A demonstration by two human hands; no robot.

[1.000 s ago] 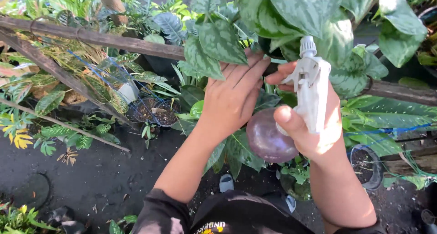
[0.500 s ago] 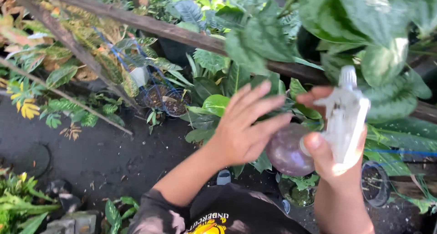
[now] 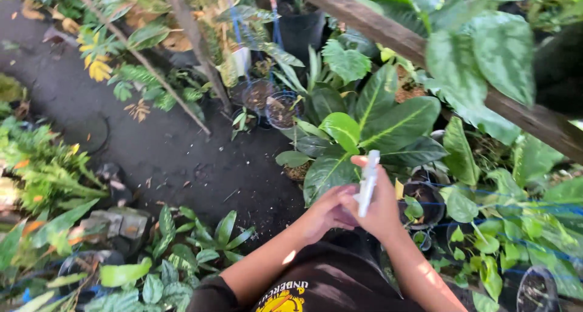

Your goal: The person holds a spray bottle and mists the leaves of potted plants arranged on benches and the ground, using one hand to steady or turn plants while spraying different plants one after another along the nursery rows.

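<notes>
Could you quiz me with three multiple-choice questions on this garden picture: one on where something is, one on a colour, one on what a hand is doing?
1. Where is the wooden beam?
A. Lying flat on the ground
B. Slanting across the top right, above the plants
C. Under the person's arms

2. What colour is the spray nozzle?
A. White
B. Red
C. Black

3. What is the right hand doing?
A. Hanging empty
B. Gripping the spray nozzle
C. Pulling a leaf

Answers:
1 B: it runs diagonally over the broad green leaves.
2 A: it stands out pale against the foliage.
3 B: its fingers wrap the nozzle, while the left hand touches it below.
</notes>
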